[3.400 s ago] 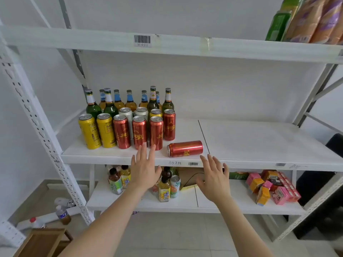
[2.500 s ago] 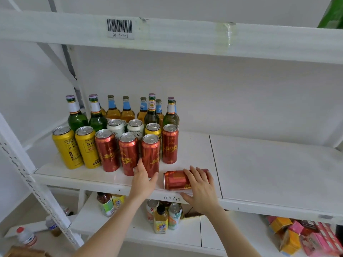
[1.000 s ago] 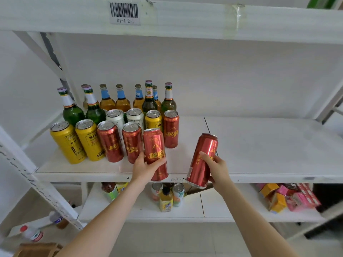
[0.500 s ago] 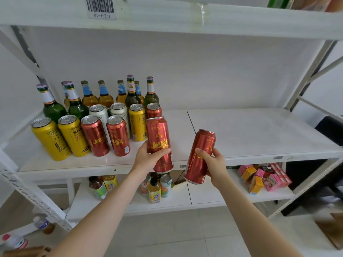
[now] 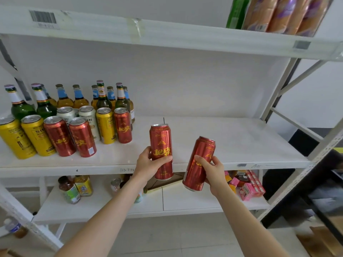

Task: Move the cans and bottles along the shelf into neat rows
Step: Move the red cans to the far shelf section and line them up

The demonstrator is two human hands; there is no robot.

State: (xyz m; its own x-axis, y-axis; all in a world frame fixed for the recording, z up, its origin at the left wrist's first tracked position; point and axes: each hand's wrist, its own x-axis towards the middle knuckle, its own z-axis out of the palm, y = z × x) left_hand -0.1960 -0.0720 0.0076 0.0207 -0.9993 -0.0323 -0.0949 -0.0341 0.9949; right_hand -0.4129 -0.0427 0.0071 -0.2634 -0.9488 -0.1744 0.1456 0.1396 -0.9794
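My left hand (image 5: 148, 165) grips a tall red can (image 5: 161, 140) upright in front of the middle shelf (image 5: 232, 143). My right hand (image 5: 212, 172) grips a second red can (image 5: 202, 151), tilted with its top leaning right, just off the shelf's front edge. On the shelf's left end stand several cans: yellow ones (image 5: 35, 134), red ones (image 5: 81, 139) and white ones (image 5: 89, 115). Behind them stand green bottles (image 5: 20, 106) and amber bottles (image 5: 64, 98) in a loose cluster.
The middle shelf's right half is bare white board. The lower shelf (image 5: 104, 206) carries small drink bottles (image 5: 69, 190) and pink cartons (image 5: 248, 186). Packaged goods (image 5: 278, 13) sit on the top shelf at right. A slanted steel upright (image 5: 304, 171) stands at right.
Both hands have carried their red cans to the right along the shelf front, away from the cluster. The view has swung right; the cluster now sits further left.
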